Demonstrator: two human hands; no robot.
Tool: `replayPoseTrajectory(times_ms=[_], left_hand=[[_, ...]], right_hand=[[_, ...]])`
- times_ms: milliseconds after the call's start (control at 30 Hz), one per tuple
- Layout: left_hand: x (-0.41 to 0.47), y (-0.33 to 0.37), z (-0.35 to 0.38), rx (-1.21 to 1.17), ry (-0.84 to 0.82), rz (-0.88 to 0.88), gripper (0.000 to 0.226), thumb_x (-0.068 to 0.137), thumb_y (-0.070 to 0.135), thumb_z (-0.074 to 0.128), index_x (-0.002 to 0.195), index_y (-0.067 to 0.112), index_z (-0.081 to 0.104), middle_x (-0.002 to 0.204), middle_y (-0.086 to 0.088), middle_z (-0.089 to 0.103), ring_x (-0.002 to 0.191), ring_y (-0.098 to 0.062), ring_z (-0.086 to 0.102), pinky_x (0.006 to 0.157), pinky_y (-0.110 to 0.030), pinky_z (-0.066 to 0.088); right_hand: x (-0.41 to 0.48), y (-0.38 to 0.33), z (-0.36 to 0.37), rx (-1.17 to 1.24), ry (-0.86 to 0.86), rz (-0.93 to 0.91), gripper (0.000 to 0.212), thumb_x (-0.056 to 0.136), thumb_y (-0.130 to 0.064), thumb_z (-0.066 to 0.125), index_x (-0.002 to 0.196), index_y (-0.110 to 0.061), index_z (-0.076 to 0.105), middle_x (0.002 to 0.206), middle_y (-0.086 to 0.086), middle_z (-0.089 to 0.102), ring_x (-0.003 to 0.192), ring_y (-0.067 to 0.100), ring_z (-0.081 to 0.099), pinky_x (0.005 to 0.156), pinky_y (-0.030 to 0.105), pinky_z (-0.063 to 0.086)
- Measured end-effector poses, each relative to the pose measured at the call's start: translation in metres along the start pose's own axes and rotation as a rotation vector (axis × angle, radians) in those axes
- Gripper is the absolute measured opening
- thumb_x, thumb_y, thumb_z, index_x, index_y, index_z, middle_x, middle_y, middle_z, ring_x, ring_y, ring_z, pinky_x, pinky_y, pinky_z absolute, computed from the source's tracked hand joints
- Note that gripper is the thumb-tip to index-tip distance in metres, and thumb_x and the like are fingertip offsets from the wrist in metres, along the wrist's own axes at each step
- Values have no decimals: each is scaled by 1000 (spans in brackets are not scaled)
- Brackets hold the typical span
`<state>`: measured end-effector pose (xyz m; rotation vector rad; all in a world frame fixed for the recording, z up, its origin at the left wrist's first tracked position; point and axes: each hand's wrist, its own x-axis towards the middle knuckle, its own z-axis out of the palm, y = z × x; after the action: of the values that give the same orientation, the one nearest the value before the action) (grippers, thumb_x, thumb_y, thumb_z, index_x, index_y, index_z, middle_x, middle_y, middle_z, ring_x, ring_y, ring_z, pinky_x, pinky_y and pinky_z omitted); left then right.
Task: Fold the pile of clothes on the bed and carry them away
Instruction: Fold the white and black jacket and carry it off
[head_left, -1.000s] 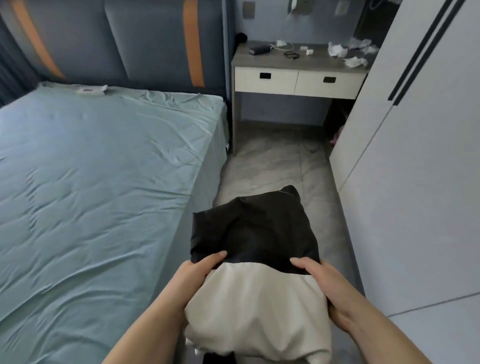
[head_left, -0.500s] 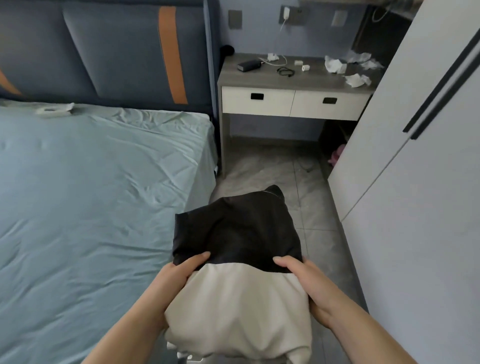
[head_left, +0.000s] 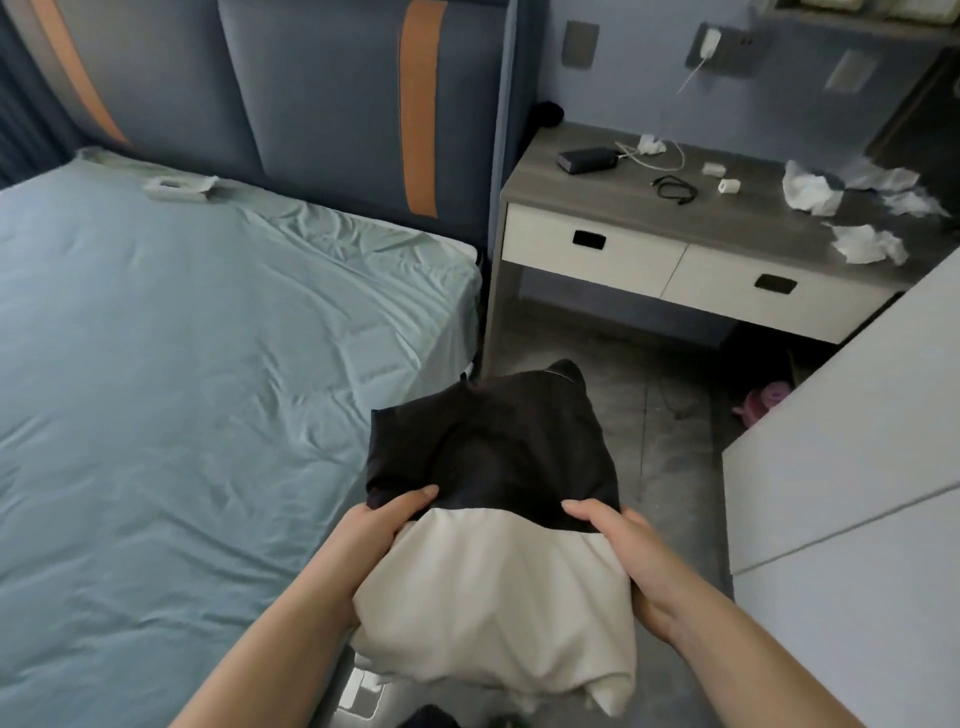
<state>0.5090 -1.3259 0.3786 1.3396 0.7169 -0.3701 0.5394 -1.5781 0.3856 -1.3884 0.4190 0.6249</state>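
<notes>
I carry a stack of folded clothes in front of me, over the floor beside the bed (head_left: 171, 364). A black garment (head_left: 493, 447) lies at the far end of the stack and a cream-white one (head_left: 493, 603) nearer me. My left hand (head_left: 374, 535) grips the stack's left side, thumb on top at the seam between the two. My right hand (head_left: 628, 545) grips the right side the same way. The fingers under the clothes are hidden. The bed's blue-green sheet is bare of clothes.
A grey desk (head_left: 691, 223) with two white drawers stands ahead, strewn with crumpled tissues (head_left: 810, 192), a cable and a dark box. A white wardrobe (head_left: 852, 467) lines the right. A narrow grey floor aisle (head_left: 670, 431) runs between bed and wardrobe. A small white item (head_left: 179, 187) lies at the headboard.
I have walked forward along the aisle with the stack. The desk is closer and larger in view. Both hands keep the same hold.
</notes>
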Motion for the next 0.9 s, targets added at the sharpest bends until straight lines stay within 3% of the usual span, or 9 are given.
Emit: replayPoseTrajectory(times_ms=[133, 233, 300, 433, 667, 900], left_hand=[[43, 30, 5, -51, 47, -19, 34, 70, 43, 81, 85, 13, 78, 85, -11, 76, 78, -27, 74, 74, -37, 58], [80, 53, -2, -108, 49, -32, 26, 73, 40, 80, 61, 18, 77, 65, -5, 72, 58, -20, 70, 53, -26, 52], [105, 71, -10, -144, 67, -31, 33, 75, 39, 79, 49, 21, 72, 54, 0, 66, 48, -15, 64, 46, -21, 47], [153, 115, -37, -186, 128, -36, 27, 74, 41, 79, 61, 18, 77, 68, -5, 73, 57, -19, 70, 49, -22, 50], [217, 171, -88, -315, 224, -53, 32, 76, 40, 78, 57, 15, 74, 63, -7, 70, 52, -19, 67, 41, -19, 45], [262, 191, -109, -486, 357, -85, 29, 76, 40, 78, 81, 11, 76, 76, -9, 74, 66, -25, 72, 58, -27, 51]], right_hand=[[57, -35, 3, -23, -30, 17, 28, 82, -26, 71, 105, -16, 58, 81, 5, 76, 74, 21, 74, 50, 24, 54], [106, -63, 17, -68, -50, 25, 27, 81, -26, 71, 102, -16, 57, 77, 3, 76, 70, 19, 74, 48, 23, 53], [139, -81, 31, -95, -67, 35, 27, 82, -26, 71, 101, -16, 57, 77, 3, 76, 71, 19, 74, 48, 23, 53], [205, -124, 74, -145, -96, 65, 35, 79, -28, 74, 105, -12, 56, 79, 8, 76, 74, 24, 74, 59, 31, 56], [300, -180, 146, -212, -226, 128, 43, 76, -28, 75, 111, -12, 56, 91, 12, 76, 84, 29, 74, 65, 34, 56], [387, -217, 202, -362, -373, 222, 40, 76, -23, 74, 111, -9, 60, 93, 15, 75, 82, 30, 74, 59, 32, 56]])
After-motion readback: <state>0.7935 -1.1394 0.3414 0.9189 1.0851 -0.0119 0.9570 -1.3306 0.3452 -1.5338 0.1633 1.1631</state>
